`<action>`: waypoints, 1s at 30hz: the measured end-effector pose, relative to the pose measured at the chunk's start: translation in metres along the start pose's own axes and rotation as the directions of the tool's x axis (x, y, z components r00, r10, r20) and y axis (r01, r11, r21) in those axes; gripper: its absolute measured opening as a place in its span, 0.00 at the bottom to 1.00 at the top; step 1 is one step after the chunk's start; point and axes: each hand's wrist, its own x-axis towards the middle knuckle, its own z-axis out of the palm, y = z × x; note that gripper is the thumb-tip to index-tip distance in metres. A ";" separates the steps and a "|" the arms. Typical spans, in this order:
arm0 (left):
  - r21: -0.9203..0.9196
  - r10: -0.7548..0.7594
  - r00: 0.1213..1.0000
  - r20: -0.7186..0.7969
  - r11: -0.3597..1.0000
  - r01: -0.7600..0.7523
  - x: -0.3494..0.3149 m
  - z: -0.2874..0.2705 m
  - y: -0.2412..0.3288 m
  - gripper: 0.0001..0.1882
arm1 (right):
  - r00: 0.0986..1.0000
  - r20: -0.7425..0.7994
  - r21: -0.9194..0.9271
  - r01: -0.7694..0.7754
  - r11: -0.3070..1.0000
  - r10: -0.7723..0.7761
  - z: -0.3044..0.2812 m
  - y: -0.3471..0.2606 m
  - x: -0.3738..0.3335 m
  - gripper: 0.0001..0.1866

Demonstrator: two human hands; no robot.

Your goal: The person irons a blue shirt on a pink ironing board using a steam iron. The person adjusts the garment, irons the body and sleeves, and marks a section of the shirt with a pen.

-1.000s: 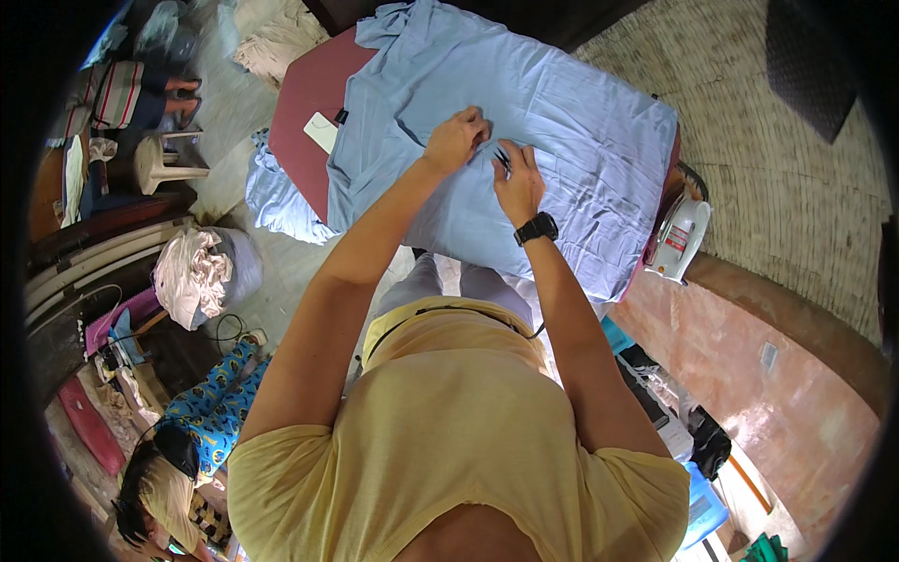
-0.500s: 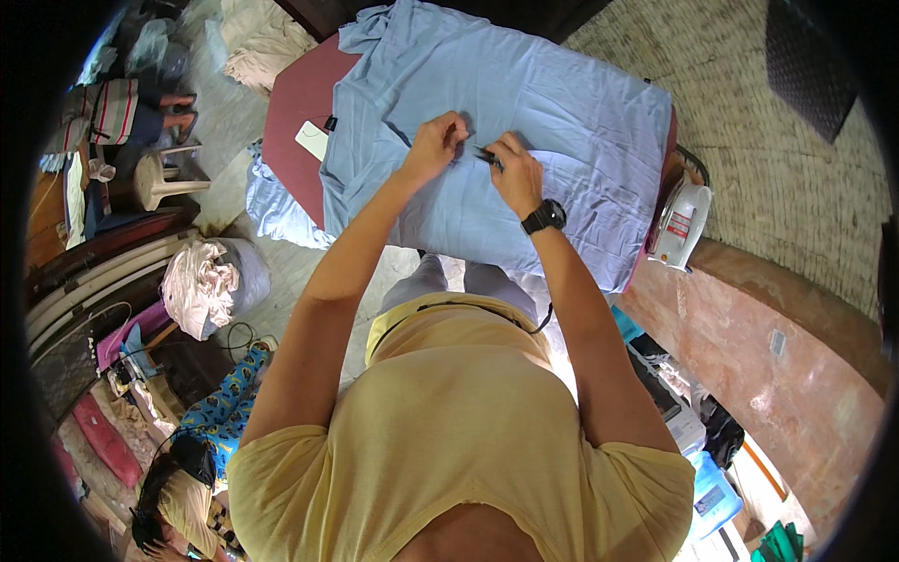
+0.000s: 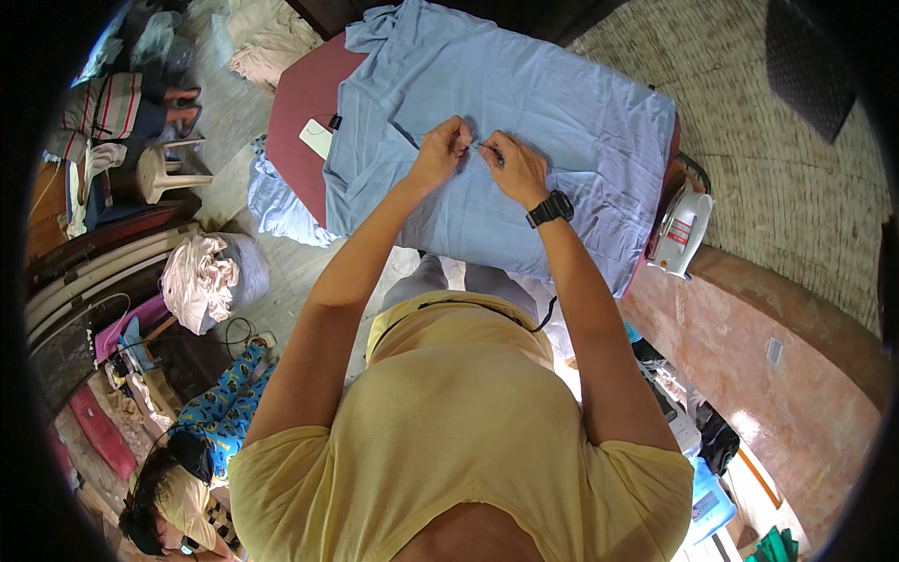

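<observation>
A light blue garment point(image 3: 562, 112) lies spread over a maroon padded board point(image 3: 298, 98), with creases across it and a small black label at its left edge. Above the cloth, near its middle, my left hand point(image 3: 444, 155) is closed in a pinch. What it pinches, if anything, is too small to make out. Just right of it, my right hand point(image 3: 520, 172), with a black watch on the wrist, grips a small dark pointed tool point(image 3: 488, 151). Its tip points toward my left fingers; the tool's exact kind is unclear.
A white iron point(image 3: 684, 229) stands at the board's right end. A white card point(image 3: 316, 138) lies on its left part. Bundled cloth point(image 3: 200, 283) and a plastic stool point(image 3: 167, 173) are on the left. At lower left a person point(image 3: 183, 496) bends over.
My hands have come closer together, and the tool's tip now sits nearer my left fingers. At lower left, the person's position has shifted slightly.
</observation>
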 end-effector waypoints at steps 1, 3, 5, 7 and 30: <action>-0.011 -0.009 1.000 0.001 1.000 0.009 0.000 0.000 0.001 0.06 | 1.000 0.014 0.010 0.023 1.000 -0.023 0.000 0.003 0.003 0.09; -0.023 -0.029 1.000 0.002 0.999 0.029 0.000 0.000 0.002 0.06 | 0.997 0.042 0.032 0.067 0.997 -0.069 0.004 0.008 0.006 0.09; -0.026 -0.053 0.999 0.002 0.998 0.053 0.000 0.000 0.004 0.06 | 0.997 0.052 0.019 0.061 0.998 -0.062 0.005 0.009 0.008 0.08; -0.018 -0.056 0.998 -0.001 0.998 0.056 0.000 0.000 0.004 0.06 | 0.997 0.054 0.010 0.061 0.998 -0.061 0.007 0.010 0.010 0.08; 0.534 0.027 0.998 -0.063 0.846 0.011 -0.006 -0.125 -0.003 0.17 | 0.991 -0.015 -0.051 0.131 0.990 -0.132 -0.064 0.124 -0.026 0.17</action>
